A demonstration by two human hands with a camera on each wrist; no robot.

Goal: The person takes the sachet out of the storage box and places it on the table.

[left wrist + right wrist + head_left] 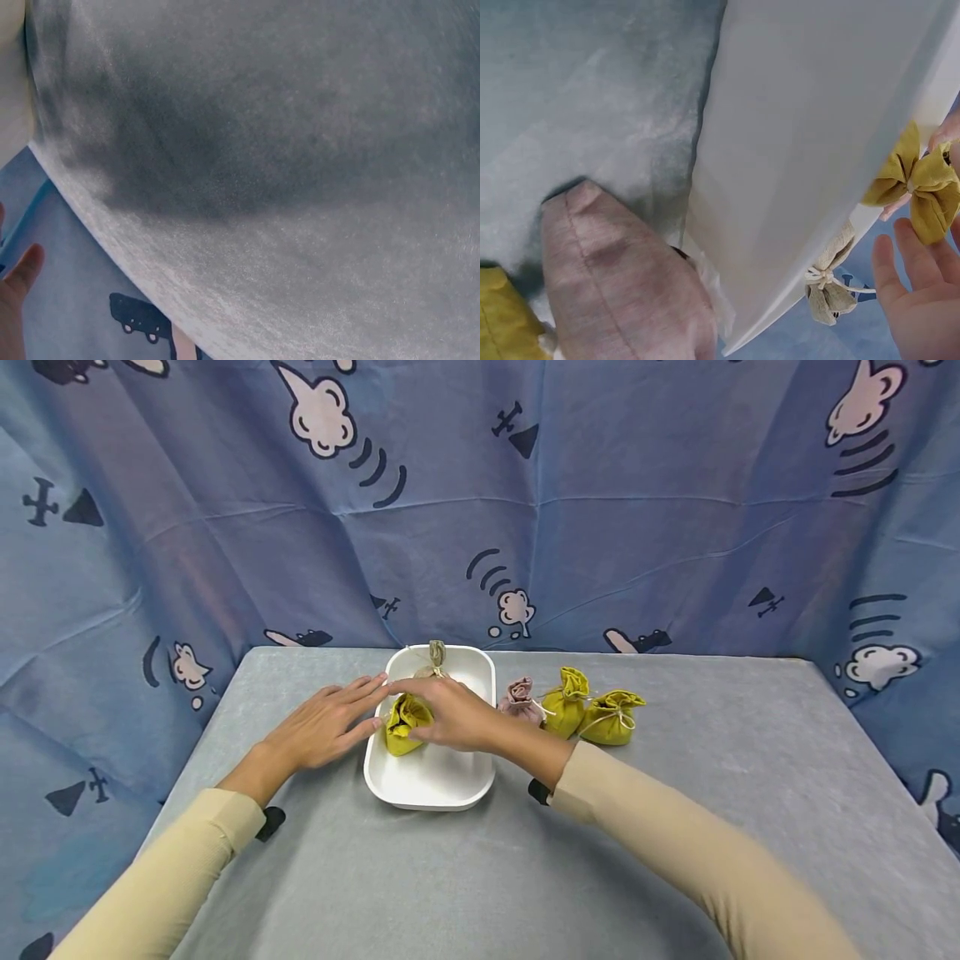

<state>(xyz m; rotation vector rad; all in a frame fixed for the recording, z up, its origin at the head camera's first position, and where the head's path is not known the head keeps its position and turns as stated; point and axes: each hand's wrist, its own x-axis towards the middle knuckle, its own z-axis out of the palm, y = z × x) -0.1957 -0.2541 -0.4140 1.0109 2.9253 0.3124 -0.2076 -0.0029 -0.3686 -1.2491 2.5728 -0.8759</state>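
In the head view a white tray [431, 793] holds a yellow drawstring pouch [408, 742] at its left side and a beige drawstring pouch [437, 656] at the back. My right hand [453, 714] reaches over the tray, thumb and fingers spread apart about the yellow pouch. The right wrist view shows its fingers [922, 274] fairly straight beside the pouch's gathered top [930, 187]. Flat and straight-fingered, my left hand [322, 727] lies at the tray's left rim, fingertips close to the same pouch. Only part of it enters the left wrist view.
Right of the tray stand a pink pouch [520, 702] and two yellow pouches, one upright [564, 706] and one leaning [611, 718]. All rest on a grey-covered table [450, 877]. A patterned blue cloth [637, 527] hangs behind the table's far edge.
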